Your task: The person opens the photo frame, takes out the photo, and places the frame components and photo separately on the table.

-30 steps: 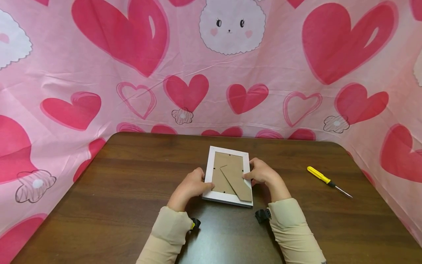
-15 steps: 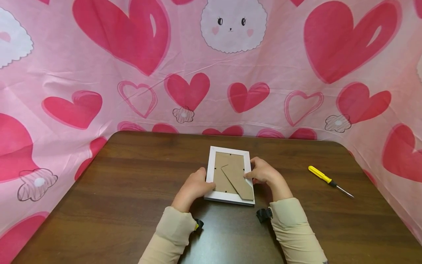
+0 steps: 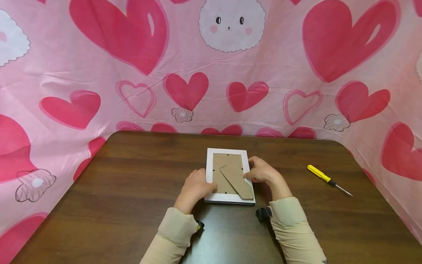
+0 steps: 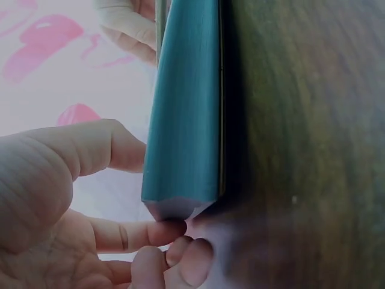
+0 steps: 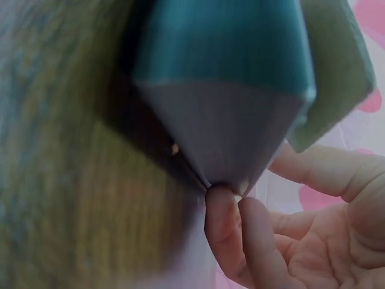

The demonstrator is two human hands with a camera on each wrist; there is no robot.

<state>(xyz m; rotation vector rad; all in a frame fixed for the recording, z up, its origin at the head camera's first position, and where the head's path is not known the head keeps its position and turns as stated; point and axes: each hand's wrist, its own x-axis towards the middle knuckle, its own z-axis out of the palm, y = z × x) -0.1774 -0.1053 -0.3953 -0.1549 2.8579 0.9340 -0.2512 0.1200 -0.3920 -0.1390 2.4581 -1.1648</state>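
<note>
A white picture frame (image 3: 229, 198) lies back side up at the middle of the table, its brown backing board (image 3: 227, 159) and slanted easel stand (image 3: 242, 185) facing up. My left hand (image 3: 196, 186) holds its left side, thumb over the back, fingers along the side edge. On the opposite side my right hand (image 3: 263, 171) grips the edge, thumb by the stand. In the left wrist view the frame's edge (image 4: 180, 120) looks teal, with fingertips touching its corner. The right wrist view has fingertips against the frame's side (image 5: 222, 126). The frame's front is hidden.
A yellow-handled screwdriver (image 3: 319, 173) lies on the brown wooden table (image 3: 132, 176) to the right, its shaft pointing to the near right. Behind the table hangs a pink heart-patterned cloth (image 3: 217, 62).
The frame has turned slightly counterclockwise, so its near edge lies more level. My left hand has shifted a little to the right with it. The right hand and screwdriver stay nearly in place.
</note>
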